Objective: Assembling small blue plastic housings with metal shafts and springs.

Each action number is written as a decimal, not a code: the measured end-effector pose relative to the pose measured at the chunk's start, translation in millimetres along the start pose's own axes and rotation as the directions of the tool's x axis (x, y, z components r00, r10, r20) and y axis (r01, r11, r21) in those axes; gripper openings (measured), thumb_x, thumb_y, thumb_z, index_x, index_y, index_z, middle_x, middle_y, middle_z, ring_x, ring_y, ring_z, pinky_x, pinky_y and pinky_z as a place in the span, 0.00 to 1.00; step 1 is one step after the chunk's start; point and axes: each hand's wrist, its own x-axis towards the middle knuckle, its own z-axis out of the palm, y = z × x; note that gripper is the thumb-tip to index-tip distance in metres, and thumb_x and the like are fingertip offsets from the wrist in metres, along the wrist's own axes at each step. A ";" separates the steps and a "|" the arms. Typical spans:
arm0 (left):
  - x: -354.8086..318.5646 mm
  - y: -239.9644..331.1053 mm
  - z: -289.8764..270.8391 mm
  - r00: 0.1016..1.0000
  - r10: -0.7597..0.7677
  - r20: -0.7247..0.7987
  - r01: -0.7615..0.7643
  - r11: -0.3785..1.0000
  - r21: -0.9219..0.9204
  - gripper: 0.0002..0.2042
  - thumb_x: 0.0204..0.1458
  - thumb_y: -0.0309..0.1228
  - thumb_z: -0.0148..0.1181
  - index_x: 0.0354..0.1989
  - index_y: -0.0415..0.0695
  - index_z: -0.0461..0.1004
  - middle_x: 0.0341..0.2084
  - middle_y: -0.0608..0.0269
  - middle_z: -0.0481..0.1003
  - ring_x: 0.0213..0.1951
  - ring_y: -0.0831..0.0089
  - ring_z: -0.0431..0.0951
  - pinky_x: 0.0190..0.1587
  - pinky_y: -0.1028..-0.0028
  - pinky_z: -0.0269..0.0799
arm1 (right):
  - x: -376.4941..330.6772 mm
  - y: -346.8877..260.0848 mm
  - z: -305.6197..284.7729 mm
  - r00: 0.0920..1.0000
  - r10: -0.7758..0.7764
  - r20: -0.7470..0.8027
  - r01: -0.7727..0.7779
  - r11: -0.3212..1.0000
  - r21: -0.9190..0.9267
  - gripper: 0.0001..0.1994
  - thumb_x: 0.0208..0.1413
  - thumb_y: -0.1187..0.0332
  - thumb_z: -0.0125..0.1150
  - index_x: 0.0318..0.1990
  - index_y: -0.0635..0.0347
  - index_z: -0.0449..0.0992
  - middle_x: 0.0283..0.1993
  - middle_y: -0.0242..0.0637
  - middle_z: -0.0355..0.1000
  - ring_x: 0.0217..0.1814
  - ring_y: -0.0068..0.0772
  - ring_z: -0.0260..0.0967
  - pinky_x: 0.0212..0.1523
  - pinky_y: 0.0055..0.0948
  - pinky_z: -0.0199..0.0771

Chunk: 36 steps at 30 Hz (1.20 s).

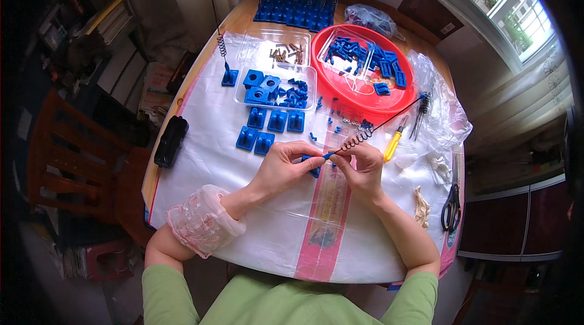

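Observation:
My left hand (281,165) pinches a small blue plastic part (316,159) over the middle of the table. Beside it, my right hand (363,170) grips the lower end of a black spring rod (360,138), where it meets the blue part. The rod slants up to the right and ends in a blue tip (422,96). Fingers hide most of the joint. Several blue bases (277,121) stand just beyond my left hand. Loose small blue pieces (313,136) lie beyond both hands.
A clear tub (239,98) holds blue parts; brass-coloured pins (286,55) lie behind it. At the back stand a red basin (410,69) and several upright spring assemblies (298,14). A yellow-handled screwdriver (393,144) and scissors (451,206) lie right, a black case (171,141) left.

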 end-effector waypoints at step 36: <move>2.5 13.4 -10.4 0.892 -0.339 0.299 0.416 0.874 -0.252 0.11 0.59 0.30 0.62 0.44 0.35 0.81 0.35 0.57 0.82 0.38 0.72 0.83 0.45 0.75 0.78 | 3.0 -2.8 -3.1 0.895 0.362 0.260 -0.446 0.729 0.519 0.04 0.53 0.75 0.69 0.31 0.66 0.81 0.30 0.31 0.76 0.31 0.17 0.71 0.34 0.20 0.70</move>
